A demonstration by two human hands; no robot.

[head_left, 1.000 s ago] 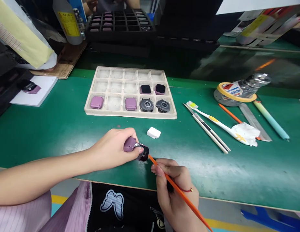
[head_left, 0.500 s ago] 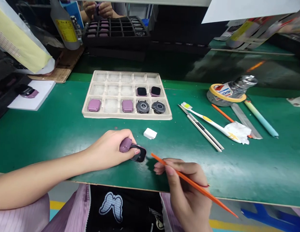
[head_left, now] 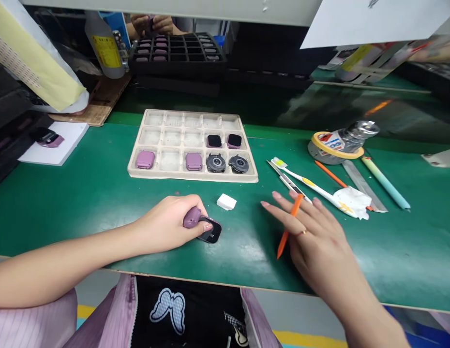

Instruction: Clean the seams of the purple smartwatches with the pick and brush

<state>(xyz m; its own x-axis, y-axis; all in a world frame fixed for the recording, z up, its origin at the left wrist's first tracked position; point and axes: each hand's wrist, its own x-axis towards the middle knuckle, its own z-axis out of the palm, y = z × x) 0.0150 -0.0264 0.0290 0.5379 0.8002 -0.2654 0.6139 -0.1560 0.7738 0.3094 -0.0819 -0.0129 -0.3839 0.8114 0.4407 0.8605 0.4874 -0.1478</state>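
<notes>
Clasping a purple smartwatch [head_left: 211,233], black face showing

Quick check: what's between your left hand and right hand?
In the head view: the purple-and-black watch under the left hand, then bare green mat up to the orange stick at the right hand.

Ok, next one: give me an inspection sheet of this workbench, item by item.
Surface: green bench mat.
Job's things: purple watch, black face showing; beige pulp tray holding purple, black-faced and grey round parts.
Clutter: white block, toothbrush, steel ruler, tape roll.
Hands: left hand grips the watch; right hand open, orange stick against its fingers.
Cables: nothing seen.
Surroundings: a co-worker's hands beyond a black tray.
</notes>
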